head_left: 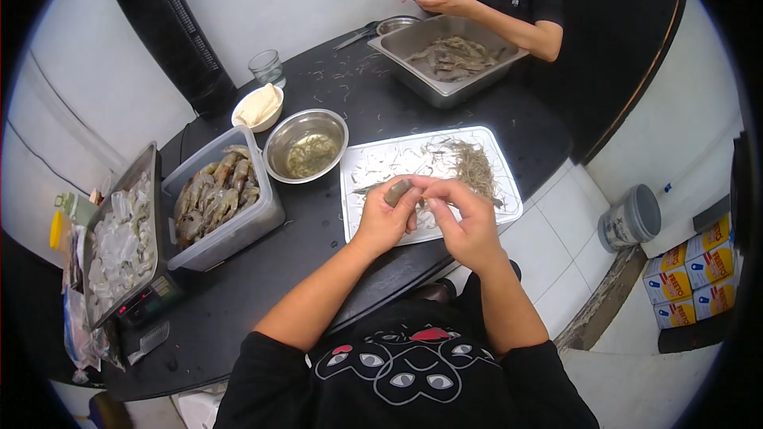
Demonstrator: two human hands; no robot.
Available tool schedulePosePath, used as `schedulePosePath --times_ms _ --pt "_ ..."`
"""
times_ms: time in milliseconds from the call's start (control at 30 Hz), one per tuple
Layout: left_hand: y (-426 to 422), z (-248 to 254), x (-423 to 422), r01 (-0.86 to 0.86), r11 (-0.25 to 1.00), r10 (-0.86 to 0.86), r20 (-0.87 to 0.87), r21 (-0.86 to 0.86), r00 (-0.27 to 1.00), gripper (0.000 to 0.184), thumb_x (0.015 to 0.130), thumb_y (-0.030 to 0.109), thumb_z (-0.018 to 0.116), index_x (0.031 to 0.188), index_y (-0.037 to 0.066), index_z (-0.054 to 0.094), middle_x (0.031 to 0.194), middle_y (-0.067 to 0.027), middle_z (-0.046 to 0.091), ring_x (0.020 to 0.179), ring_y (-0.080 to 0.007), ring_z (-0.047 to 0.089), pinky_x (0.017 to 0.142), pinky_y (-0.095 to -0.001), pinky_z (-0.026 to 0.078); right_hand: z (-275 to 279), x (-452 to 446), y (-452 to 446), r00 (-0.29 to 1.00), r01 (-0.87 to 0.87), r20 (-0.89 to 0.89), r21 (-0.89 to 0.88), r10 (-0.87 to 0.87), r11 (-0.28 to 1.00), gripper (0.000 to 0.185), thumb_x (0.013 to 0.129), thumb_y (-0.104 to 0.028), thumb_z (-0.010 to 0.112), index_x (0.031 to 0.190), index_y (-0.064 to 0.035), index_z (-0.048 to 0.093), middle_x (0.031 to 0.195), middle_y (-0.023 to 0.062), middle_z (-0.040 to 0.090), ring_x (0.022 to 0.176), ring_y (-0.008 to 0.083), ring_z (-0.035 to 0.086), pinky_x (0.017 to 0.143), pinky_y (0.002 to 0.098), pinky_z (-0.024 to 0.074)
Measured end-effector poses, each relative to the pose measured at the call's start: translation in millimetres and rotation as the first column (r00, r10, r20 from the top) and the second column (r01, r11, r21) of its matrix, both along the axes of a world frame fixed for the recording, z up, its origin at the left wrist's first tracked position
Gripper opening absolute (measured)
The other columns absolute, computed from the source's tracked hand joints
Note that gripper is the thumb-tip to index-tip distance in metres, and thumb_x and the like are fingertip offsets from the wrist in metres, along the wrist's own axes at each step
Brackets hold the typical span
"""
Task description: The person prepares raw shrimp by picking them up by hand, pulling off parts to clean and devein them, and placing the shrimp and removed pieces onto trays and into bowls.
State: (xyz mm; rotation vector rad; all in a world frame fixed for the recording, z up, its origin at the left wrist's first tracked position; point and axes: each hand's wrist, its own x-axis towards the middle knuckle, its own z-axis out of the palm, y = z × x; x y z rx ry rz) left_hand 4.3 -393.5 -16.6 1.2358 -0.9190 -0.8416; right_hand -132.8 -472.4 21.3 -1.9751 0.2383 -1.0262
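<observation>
Over the near part of a white tray (355, 218), my left hand (384, 218) is closed around a grey shrimp (397, 192). Close beside it, my right hand (461, 218) has its thumb and fingers pinched together near the shrimp; what they hold, if anything, is hidden. Thin pale bits lie across the tray, with a pile of brownish shrimp legs and feelers (475, 168) at its right side. Left of the tray stand a metal bowl (272, 143) of cloudy liquid with scraps and a plastic container (262, 218) full of shrimp.
A metal tray of ice (123, 242) rests on a scale at the left. A white bowl (258, 107) and a glass (268, 68) stand farther back. Across the black table, a co-worker handles a shrimp above a deep steel pan (445, 94). A bucket (629, 218) stands at the right.
</observation>
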Motion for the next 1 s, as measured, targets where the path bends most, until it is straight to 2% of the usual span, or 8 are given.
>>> schedulePosePath --times_ms 100,200,300,400,500,600,800,1000 --pt "3 5 -1 0.040 0.999 -0.044 -0.119 -0.032 0.992 0.021 0.093 0.015 0.057 0.108 0.001 0.057 0.074 -0.0015 0.055 0.048 -0.0060 0.048 0.041 -0.0193 0.038 0 -1 -1 0.996 0.084 0.032 -0.068 -0.082 0.994 0.012 0.081 0.003 0.059 0.092 -0.0002 0.062 0.090 0.0129 0.063 0.082 0.0266 0.062 0.072 0.0328 0.0480" --pt "4 4 -2 0.124 0.982 -0.167 -0.345 -0.144 0.924 0.022 0.093 0.014 0.057 0.110 0.001 0.056 0.075 -0.0006 0.054 0.050 -0.0058 0.046 0.043 -0.0197 0.037 0 -1 0 0.993 0.118 0.029 -0.135 -0.115 0.984 0.012 0.079 0.004 0.061 0.091 -0.0006 0.063 0.082 0.0112 0.057 0.076 0.0259 0.058 0.067 0.0333 0.0457" --pt "6 7 -5 0.148 0.968 -0.232 -0.493 -0.203 0.839 0.029 0.090 0.022 0.064 0.110 0.002 0.055 0.076 0.0002 0.053 0.051 -0.0052 0.044 0.044 -0.0204 0.036 0 1 4 0.990 0.142 0.043 -0.153 -0.137 0.978 0.013 0.078 0.004 0.062 0.090 -0.0009 0.063 0.081 0.0106 0.054 0.074 0.0259 0.056 0.064 0.0341 0.0442" --pt "7 -4 -1 0.129 0.955 -0.227 -0.382 -0.266 0.896 0.049 0.087 0.047 0.062 0.106 0.002 0.055 0.078 -0.0002 0.052 0.054 -0.0047 0.043 0.046 -0.0198 0.034 4 0 7 0.982 0.191 0.046 -0.227 -0.185 0.955 0.016 0.076 0.004 0.063 0.090 -0.0017 0.064 0.081 0.0104 0.054 0.074 0.0263 0.056 0.063 0.0346 0.0440" --pt "7 -6 1 0.127 0.930 -0.237 -0.298 -0.344 0.925 0.075 0.080 0.074 0.043 0.100 0.003 0.055 0.079 -0.0007 0.050 0.055 -0.0050 0.042 0.047 -0.0190 0.033 11 0 10 0.976 0.219 0.052 -0.303 -0.213 0.927 0.019 0.074 0.004 0.063 0.092 -0.0028 0.064 0.080 0.0099 0.054 0.074 0.0267 0.055 0.063 0.0350 0.0438" --pt "11 -2 3 0.118 0.956 -0.156 -0.124 -0.269 0.980 0.086 0.077 0.083 0.023 0.095 0.004 0.053 0.080 -0.0014 0.049 0.056 -0.0057 0.042 0.049 -0.0195 0.033 17 -2 15 0.977 0.206 0.028 -0.359 -0.210 0.910 0.024 0.073 0.005 0.062 0.095 -0.0037 0.065 0.078 0.0095 0.053 0.073 0.0267 0.053 0.064 0.0354 0.0435" --pt "11 1 -2 0.021 0.928 0.045 0.167 -0.372 0.985 0.082 0.084 0.077 0.019 0.088 0.002 0.052 0.077 -0.0031 0.048 0.055 -0.0070 0.042 0.049 -0.0213 0.032 25 -3 24 0.984 0.164 0.021 -0.476 -0.175 0.864 0.026 0.074 0.003 0.060 0.099 -0.0022 0.065 0.076 0.0092 0.051 0.070 0.0269 0.050 0.063 0.0358 0.0415" --pt "10 -2 2 0.021 0.899 0.123 0.300 -0.437 0.946 0.075 0.091 0.068 0.019 0.085 0.001 0.053 0.072 -0.0047 0.047 0.052 -0.0087 0.043 0.046 -0.0237 0.032 28 -6 25 0.990 0.127 0.013 -0.505 -0.140 0.854 0.030 0.071 0.003 0.060 0.101 -0.0008 0.064 0.076 0.0093 0.050 0.069 0.0266 0.048 0.060 0.0357 0.0399"
